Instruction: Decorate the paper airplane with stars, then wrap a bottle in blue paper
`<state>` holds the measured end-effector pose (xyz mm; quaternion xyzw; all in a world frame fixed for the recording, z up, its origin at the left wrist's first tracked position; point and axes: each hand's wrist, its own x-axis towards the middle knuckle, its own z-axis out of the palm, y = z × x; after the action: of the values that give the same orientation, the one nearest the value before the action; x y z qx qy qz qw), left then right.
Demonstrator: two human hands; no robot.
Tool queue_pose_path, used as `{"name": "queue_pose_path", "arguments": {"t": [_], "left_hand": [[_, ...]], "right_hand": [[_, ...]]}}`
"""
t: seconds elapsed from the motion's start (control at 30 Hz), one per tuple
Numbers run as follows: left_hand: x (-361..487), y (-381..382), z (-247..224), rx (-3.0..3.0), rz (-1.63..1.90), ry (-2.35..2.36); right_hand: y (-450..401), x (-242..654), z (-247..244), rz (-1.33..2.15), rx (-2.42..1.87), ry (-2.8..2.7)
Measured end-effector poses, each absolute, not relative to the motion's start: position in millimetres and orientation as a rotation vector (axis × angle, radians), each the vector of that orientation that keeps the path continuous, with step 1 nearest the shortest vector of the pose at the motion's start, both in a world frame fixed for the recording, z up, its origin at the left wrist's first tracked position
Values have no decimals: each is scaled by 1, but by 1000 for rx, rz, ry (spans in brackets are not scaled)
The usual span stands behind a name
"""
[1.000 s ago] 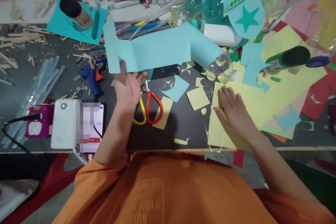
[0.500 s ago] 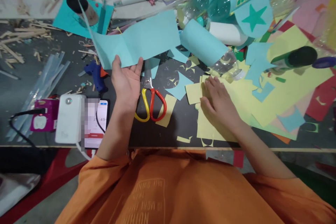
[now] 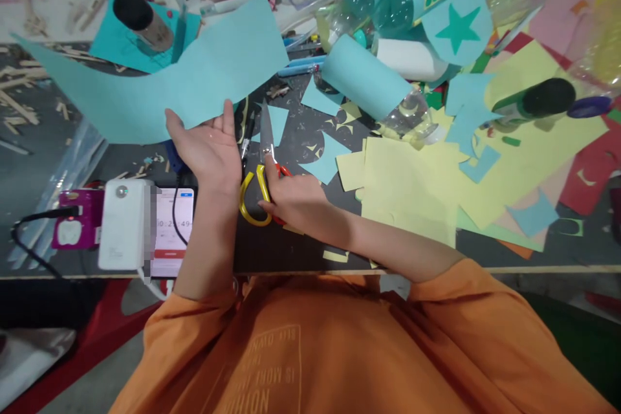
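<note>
A long strip of light blue paper (image 3: 160, 94) curves upward in my left hand (image 3: 208, 149), which pinches its lower edge between thumb and fingers. To the right, my right hand (image 3: 298, 197) is closed at the handles of a pair of scissors (image 3: 266, 136). The scissors have one yellow and one red handle and lie on the dark table, blades pointing away from me. Part of the red handle is hidden under my right hand. A black pen (image 3: 247, 136) lies just left of the blades, and a light blue scrap (image 3: 277, 124) is partly beneath them.
A clear bottle wrapped in blue paper (image 3: 366, 77) lies beyond yellow sheets (image 3: 407, 187). Blue-covered tubes and a star-marked disc (image 3: 458, 26) are piled at the back. A white power bank (image 3: 123, 223) and a phone (image 3: 172, 226) with cables sit front left. Wood splinters (image 3: 19, 94) litter the left.
My right hand has left the yellow sheets and moved left onto the scissors. My left hand has shifted left with the blue paper, which now spreads out further.
</note>
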<state>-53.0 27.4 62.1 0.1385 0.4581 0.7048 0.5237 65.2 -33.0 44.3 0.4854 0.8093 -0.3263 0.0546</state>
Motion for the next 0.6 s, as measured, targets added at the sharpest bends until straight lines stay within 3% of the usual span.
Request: {"name": "queue_pose_path", "arguments": {"t": [0.4, 0.6], "left_hand": [[-46, 25, 66, 355, 1675, 1201], [-44, 27, 60, 324, 1642, 1155]], "right_hand": [[-16, 81, 54, -1321, 1563, 2378], [-16, 153, 52, -2473, 1705, 1761]]}}
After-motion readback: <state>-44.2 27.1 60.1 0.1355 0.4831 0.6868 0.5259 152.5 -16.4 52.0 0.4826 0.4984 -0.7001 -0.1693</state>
